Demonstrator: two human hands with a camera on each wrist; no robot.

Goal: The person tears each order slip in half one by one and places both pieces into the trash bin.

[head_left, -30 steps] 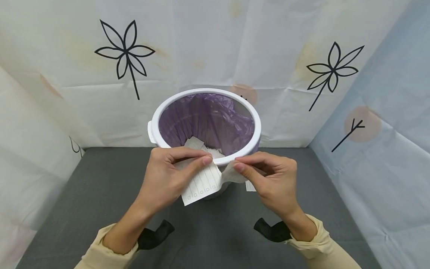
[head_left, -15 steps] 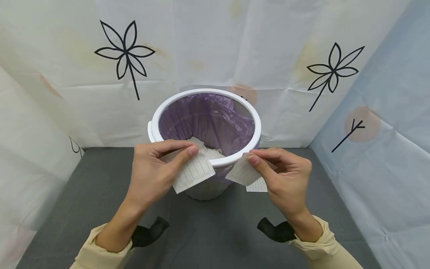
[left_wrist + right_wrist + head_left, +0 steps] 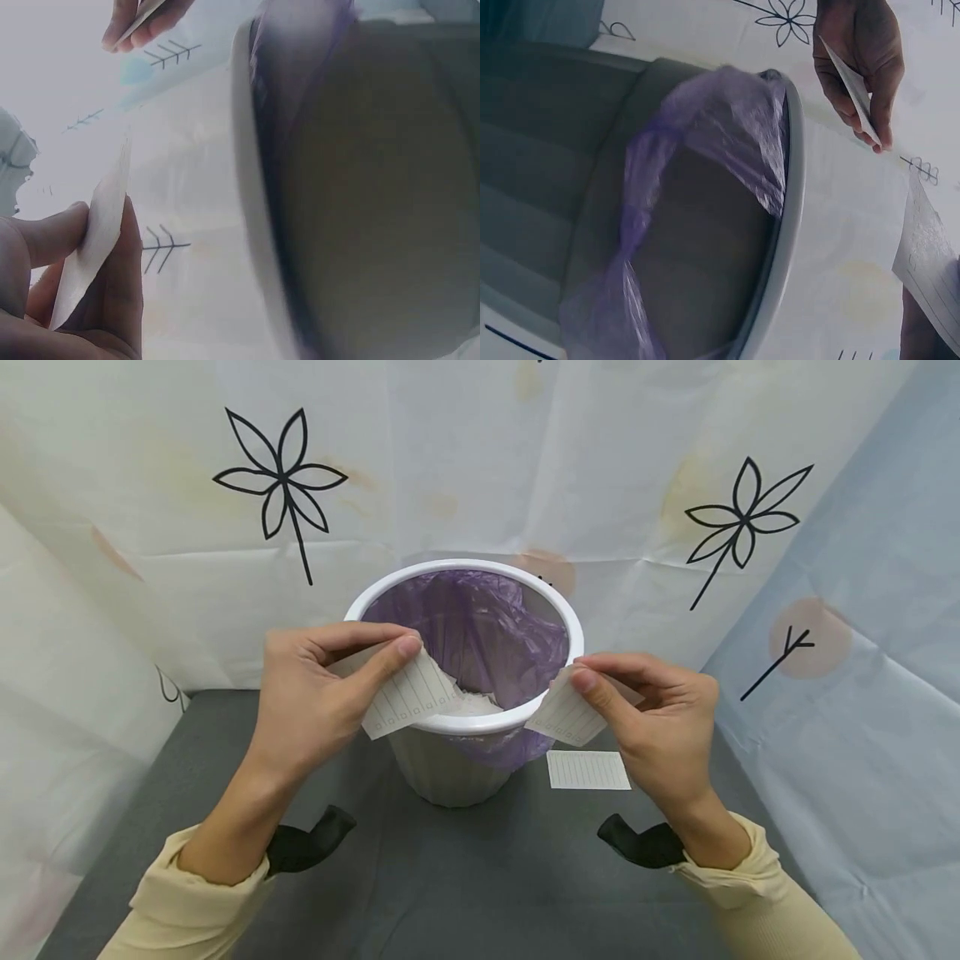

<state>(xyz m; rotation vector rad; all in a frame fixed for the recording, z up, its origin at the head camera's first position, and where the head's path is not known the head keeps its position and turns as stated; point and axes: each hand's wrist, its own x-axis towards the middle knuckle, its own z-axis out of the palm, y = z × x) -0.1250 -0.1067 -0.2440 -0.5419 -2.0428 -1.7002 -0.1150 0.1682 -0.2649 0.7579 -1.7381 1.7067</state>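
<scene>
In the head view my left hand [image 3: 318, 689] pinches a lined piece of paper [image 3: 411, 697] between thumb and fingers, over the front left rim of a trash bin [image 3: 450, 768]. My right hand [image 3: 660, 718] pinches another lined piece of paper [image 3: 566, 714] at the bin's front right rim. The two pieces are apart, and the edges facing each other look torn. A purple bag [image 3: 465, 618] lines the bin, and pale paper scraps [image 3: 478, 703] lie inside it. The left wrist view shows the left piece [image 3: 97, 232] held between thumb and fingers.
A lined paper sheet [image 3: 588, 770] lies flat on the dark grey table [image 3: 480, 877], right of the bin. Behind stands a pale cloth backdrop [image 3: 450, 460] with drawn flowers. Black bent pieces [image 3: 311, 843] sit at both wrists.
One paper held between both hands has come apart into two pieces. Both hands have moved apart and up toward the bin's rim, uncovering the sheet on the table.
</scene>
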